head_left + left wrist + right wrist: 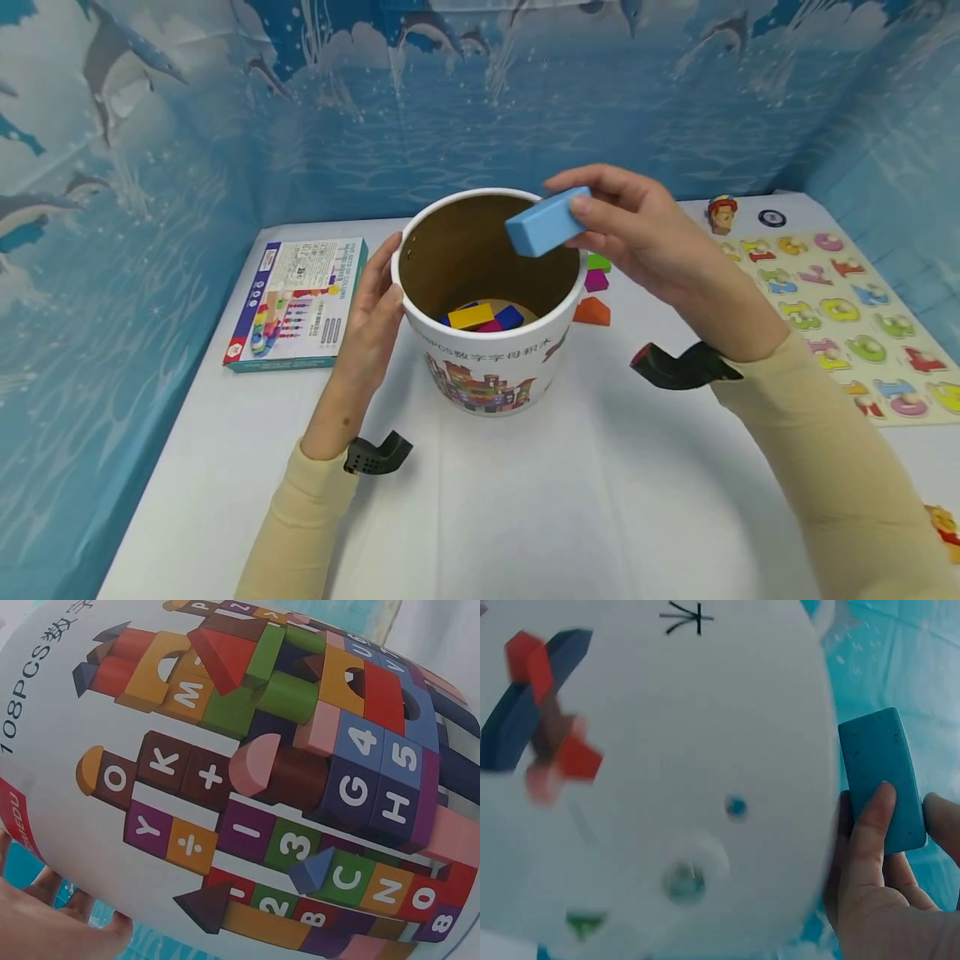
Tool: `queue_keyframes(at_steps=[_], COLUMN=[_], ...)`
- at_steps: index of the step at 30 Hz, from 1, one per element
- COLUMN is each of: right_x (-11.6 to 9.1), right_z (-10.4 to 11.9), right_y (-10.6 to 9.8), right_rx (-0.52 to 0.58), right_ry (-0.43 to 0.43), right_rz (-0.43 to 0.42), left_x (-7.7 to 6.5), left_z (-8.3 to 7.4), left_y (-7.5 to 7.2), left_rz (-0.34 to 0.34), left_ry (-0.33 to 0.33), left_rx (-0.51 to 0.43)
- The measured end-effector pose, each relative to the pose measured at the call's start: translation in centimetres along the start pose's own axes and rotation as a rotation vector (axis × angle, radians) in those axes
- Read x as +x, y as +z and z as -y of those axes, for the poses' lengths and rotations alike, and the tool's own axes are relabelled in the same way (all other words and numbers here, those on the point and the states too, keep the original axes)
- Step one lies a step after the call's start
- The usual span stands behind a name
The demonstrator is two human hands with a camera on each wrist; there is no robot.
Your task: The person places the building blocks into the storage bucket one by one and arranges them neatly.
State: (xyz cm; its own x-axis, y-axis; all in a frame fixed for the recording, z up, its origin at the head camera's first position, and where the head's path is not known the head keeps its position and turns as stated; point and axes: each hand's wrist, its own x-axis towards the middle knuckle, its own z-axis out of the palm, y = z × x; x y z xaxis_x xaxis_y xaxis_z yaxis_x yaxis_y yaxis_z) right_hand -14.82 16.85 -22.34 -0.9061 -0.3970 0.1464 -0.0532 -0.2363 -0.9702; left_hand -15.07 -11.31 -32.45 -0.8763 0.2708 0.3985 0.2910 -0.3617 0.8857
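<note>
A white bucket (480, 346) printed with toy-block pictures stands upright on the table. Inside, a yellow block (471, 317), a dark blue block (510, 317) and a magenta one (489, 327) lie near the bottom. My left hand (367, 333) holds the bucket's left side, thumb and fingertip at the rim; in the left wrist view its fingers (56, 900) rest along the printed wall. Over the bucket's right rim, my right hand (637, 225) pinches a light blue rectangular block (543, 225) between thumb and fingers. That block (885, 772) appears tilted beside the bucket wall in the right wrist view.
Left of the bucket lies a toy box (300, 300). Green (599, 262), magenta (596, 281) and orange (592, 312) blocks sit behind its right side. Further right are a letter puzzle board (866, 321), a small figure head (722, 214) and a dark round disc (772, 218).
</note>
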Motion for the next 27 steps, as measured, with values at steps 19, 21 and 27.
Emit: queue_keyframes(at_steps=[19,21,27], right_x=[7.3,7.5,7.5], right_z=[-2.8,-3.0,-3.2], right_y=[5.2,5.3,5.4], right_rx=[-0.701,-0.745,-0.815], right_ry=[0.464,0.480,0.485], right_rz=[0.411,0.436,0.501], left_x=[-0.3,-0.3,-0.2], left_z=[0.0,-0.1,-0.1], left_y=[-0.3,-0.3,-0.3], left_rz=[0.007,0.004,-0.002], left_ry=[-0.004,-0.001,-0.003], left_rx=[0.001,0.000,0.003])
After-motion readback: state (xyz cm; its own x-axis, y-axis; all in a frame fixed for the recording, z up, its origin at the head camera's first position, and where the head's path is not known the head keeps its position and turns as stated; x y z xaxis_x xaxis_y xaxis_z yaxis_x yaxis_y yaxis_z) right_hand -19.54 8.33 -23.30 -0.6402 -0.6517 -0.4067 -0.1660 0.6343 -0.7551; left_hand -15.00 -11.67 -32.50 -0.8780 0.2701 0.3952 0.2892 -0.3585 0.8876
